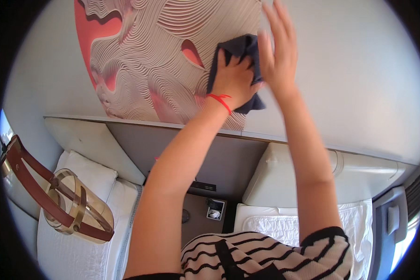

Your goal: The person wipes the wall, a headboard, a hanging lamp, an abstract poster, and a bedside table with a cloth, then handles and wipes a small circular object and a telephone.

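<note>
My left hand (235, 78), with a red string bracelet at the wrist, holds a dark blue-grey cloth (239, 44) flat against the wall picture. Its fingers are spread over the cloth, and loose folds stick out above and below the hand. The wall picture (136, 66) carries wavy cream relief lines with pink-red patches. My right hand (280, 52) is raised beside the cloth, at the right border of the picture. It is slightly blurred and holds nothing. Whether its palm touches the wall (350, 80) cannot be told.
Below a wall ledge (143, 121) stand two beds with white bedding (87, 182) (273, 224). A nightstand (196, 206) with a small box (215, 210) sits between them. A glass lamp with brown straps (94, 217) hangs at left. A grey sofa (388, 224) is at right.
</note>
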Tool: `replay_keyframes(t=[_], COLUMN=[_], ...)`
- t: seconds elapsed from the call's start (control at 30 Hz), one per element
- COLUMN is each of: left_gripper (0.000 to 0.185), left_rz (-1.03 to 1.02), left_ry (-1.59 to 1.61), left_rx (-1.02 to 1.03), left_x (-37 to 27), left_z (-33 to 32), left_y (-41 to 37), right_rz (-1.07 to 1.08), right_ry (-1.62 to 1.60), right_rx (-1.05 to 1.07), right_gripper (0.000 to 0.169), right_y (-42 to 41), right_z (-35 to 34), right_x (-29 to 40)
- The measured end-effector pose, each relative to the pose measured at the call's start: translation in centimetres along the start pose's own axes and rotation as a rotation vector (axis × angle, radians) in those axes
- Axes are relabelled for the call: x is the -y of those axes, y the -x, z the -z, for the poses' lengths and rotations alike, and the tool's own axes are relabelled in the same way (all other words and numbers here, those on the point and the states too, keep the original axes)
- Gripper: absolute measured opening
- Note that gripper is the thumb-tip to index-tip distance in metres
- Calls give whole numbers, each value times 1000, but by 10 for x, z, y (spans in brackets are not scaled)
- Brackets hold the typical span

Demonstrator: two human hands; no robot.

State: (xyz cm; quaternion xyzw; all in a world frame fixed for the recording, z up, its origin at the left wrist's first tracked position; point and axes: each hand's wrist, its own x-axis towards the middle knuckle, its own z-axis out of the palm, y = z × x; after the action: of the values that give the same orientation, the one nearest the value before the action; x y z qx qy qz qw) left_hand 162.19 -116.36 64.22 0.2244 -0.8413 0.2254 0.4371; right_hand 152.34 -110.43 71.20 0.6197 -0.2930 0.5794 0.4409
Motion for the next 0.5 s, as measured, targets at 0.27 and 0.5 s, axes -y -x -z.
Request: replay_keyframes(t=[0.27, 0.5], left_gripper=[32, 29], left_rz=[-296, -147], left_ry=[103, 290], left_rx=[233, -212], left_x=[41, 86], left_z=[47, 74], left_y=[-13, -9], right_rz=[-354, -278], right_ry=[-45, 555], right_rx=[98, 251], right_gripper=[69, 74], right_y=[88, 78], right_z=[-36, -55], right_x=[44, 26])
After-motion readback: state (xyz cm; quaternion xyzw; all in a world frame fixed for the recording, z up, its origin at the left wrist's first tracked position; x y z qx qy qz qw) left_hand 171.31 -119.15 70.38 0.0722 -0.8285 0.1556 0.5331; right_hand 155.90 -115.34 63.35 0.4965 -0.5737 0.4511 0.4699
